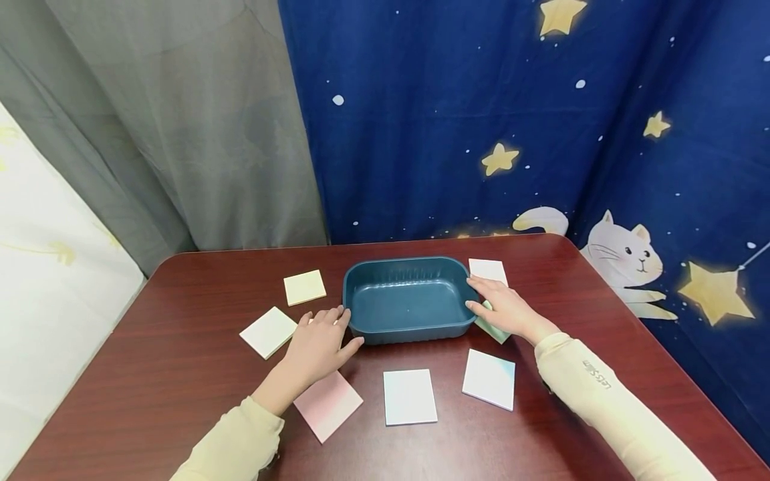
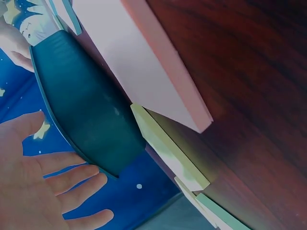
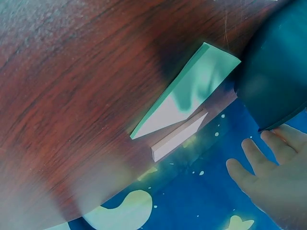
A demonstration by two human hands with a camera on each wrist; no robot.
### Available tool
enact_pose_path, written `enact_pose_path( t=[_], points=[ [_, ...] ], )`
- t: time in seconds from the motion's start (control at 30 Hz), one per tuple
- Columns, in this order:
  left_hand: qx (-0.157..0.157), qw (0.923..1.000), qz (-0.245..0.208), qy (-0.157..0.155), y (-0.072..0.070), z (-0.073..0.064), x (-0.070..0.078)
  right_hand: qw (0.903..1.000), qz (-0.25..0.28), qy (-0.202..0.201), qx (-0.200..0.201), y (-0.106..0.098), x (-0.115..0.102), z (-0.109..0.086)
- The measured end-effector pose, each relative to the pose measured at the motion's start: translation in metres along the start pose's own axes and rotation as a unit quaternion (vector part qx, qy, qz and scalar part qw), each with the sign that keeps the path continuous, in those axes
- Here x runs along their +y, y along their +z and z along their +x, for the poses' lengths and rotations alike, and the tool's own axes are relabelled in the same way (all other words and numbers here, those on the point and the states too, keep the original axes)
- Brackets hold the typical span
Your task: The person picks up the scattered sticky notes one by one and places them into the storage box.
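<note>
A dark teal plastic basin (image 1: 412,333), rectangular with rounded corners, stands upright on the table with nothing inside. At its left end is my left hand (image 1: 319,342), palm down, fingertips right at the rim. My right hand (image 1: 507,308) lies at the opposite end, its fingers extended to the rim. Beneath the right hand, a green sticky-note pad (image 3: 192,93) is partly covered in the head view. The pink pad (image 1: 331,407) sits under the left wrist. A cream pad (image 1: 269,332) lies just left of the left hand.
Around the basin on the reddish-brown table (image 1: 174,347) lie more note pads: a yellow one (image 1: 304,287) at back left, a white one (image 1: 488,268) at back right, and pale blue pads (image 1: 410,397) in front. Curtains (image 1: 421,133) hang behind the table's far edge.
</note>
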State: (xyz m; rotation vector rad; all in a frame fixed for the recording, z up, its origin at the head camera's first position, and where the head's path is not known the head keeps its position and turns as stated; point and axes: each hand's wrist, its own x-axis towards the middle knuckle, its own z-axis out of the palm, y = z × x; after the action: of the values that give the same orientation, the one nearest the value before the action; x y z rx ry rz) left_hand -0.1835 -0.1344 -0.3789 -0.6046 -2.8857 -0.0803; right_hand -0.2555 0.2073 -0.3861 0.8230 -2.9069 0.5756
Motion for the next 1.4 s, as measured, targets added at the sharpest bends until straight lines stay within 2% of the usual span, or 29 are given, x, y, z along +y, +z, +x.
enact_pose_path(
  t=[0.43,0.63,0.87,1.13,1.4],
  points=[
    [0.0,0.9999,-0.009,0.005,-0.01,0.013,-0.008,1.0,0.001,0.0,-0.009,-0.008,0.0,0.006],
    [0.0,0.9998,-0.019,0.005,-0.016,0.03,-0.012,0.9999,0.006,0.011,0.001,-0.02,0.006,0.013],
    [-0.002,0.9994,-0.035,-0.005,-0.012,0.047,-0.015,0.9987,0.002,0.047,0.017,-0.043,0.019,0.03],
    [-0.003,0.9991,-0.033,-0.025,-0.002,0.047,-0.013,0.9937,-0.023,0.109,0.015,-0.059,0.038,0.05],
    [0.006,0.9992,-0.029,-0.026,0.002,0.043,-0.009,0.9896,-0.032,0.14,-0.004,-0.054,0.054,0.058]
  ],
)
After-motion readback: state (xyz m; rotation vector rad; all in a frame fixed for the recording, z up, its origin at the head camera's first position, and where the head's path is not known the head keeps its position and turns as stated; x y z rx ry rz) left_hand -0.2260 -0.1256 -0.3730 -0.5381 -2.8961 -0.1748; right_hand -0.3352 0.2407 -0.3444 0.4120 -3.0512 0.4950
